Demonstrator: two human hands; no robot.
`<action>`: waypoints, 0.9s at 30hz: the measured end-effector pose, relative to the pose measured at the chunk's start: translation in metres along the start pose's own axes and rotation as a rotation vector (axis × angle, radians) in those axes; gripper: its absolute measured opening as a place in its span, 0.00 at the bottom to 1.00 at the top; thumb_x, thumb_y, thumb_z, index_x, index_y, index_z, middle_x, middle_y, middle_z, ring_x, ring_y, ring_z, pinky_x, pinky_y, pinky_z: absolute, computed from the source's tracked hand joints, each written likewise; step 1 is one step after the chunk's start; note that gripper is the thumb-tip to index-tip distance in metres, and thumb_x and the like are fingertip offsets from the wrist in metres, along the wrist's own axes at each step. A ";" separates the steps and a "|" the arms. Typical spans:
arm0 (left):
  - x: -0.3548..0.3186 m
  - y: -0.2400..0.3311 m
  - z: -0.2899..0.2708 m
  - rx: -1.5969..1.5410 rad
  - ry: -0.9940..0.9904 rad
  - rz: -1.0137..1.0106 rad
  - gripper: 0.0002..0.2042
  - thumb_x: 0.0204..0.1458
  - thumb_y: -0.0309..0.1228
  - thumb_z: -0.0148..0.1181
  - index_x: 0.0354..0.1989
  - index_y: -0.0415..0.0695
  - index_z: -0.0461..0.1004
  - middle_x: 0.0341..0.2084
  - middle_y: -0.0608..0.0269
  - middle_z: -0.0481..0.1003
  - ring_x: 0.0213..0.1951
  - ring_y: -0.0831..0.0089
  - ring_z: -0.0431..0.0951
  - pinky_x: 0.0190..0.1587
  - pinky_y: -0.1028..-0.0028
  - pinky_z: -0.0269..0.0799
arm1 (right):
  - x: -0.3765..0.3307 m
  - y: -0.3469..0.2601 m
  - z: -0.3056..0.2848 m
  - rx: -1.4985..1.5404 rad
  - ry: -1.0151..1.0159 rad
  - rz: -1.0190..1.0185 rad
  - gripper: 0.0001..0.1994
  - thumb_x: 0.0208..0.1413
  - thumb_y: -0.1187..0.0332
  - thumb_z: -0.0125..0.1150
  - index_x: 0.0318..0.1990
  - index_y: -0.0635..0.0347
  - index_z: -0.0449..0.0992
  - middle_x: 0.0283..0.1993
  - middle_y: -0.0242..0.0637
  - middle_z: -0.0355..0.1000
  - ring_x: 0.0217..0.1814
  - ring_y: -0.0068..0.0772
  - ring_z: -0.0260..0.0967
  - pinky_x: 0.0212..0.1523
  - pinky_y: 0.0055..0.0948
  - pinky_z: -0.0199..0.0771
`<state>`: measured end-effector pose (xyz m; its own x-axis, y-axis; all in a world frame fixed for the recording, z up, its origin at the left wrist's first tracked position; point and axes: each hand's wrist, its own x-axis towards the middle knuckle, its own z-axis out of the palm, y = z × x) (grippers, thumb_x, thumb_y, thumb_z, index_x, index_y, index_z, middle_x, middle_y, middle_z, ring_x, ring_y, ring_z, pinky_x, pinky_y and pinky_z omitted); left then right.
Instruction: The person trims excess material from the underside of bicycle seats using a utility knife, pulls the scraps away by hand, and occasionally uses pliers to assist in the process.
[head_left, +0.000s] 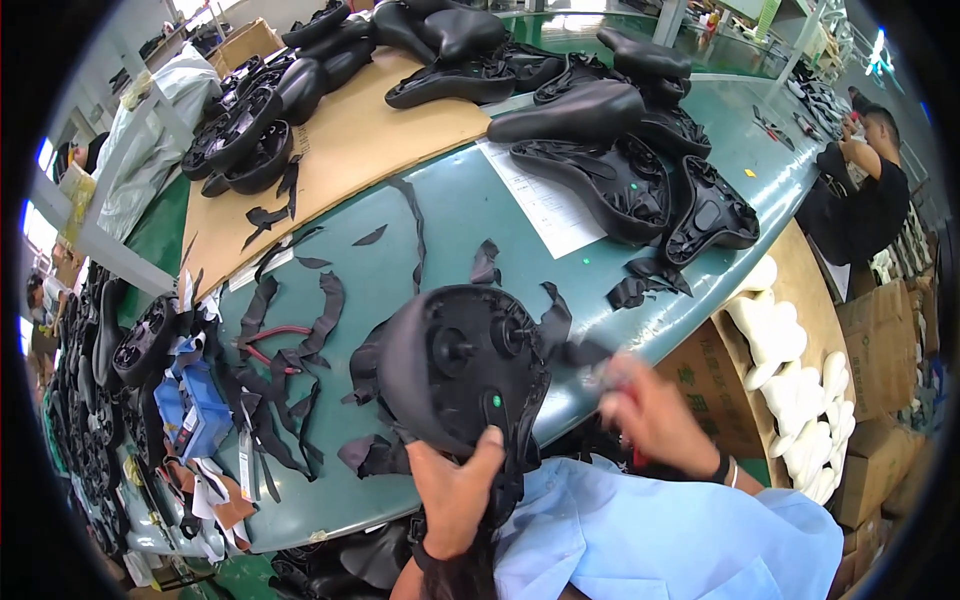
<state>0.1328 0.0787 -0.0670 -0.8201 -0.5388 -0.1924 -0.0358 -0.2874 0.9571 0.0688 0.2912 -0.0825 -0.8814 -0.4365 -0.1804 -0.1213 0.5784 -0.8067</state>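
A black bicycle saddle point(405, 355) is propped up over the near part of the green table, its hollow underside with round sockets and a small green dot turned to the right. Its lower edge is gripped by my left hand point(452, 492), thumb on the inner side. To the right, my right hand point(660, 418) is closed round a red-handled tool point(622, 398), whose metal head is blurred by motion. Dark cover material point(580, 352) shows smeared beside the tool's head; whether the tool grips it I cannot tell. Ragged black trim hangs along the saddle's right edge.
Black offcut strips point(325, 315) lie about the green table point(450, 230), with red-handled pliers point(270, 345) among them. More saddles point(600, 180) are heaped at the back, some on cardboard point(350, 140). A blue bin point(200, 415) stands left; white saddle-shaped pieces point(790, 370) lie right. Another person point(870, 190) sits far right.
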 end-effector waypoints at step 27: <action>0.159 -0.035 -0.010 0.734 -0.380 0.005 0.18 0.52 0.37 0.62 0.45 0.35 0.74 0.31 0.53 0.80 0.31 0.72 0.79 0.37 0.77 0.72 | 0.531 -0.006 -0.052 1.138 0.548 0.003 0.14 0.45 0.71 0.64 0.39 0.52 0.68 0.33 0.31 0.65 0.36 0.32 0.67 0.25 0.41 0.75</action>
<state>0.0094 -0.0042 -0.1330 -0.9537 -0.1967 -0.2274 -0.2875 0.3753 0.8812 -0.4223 0.0919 -0.1444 -0.9871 0.0636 -0.1467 0.1015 -0.4591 -0.8825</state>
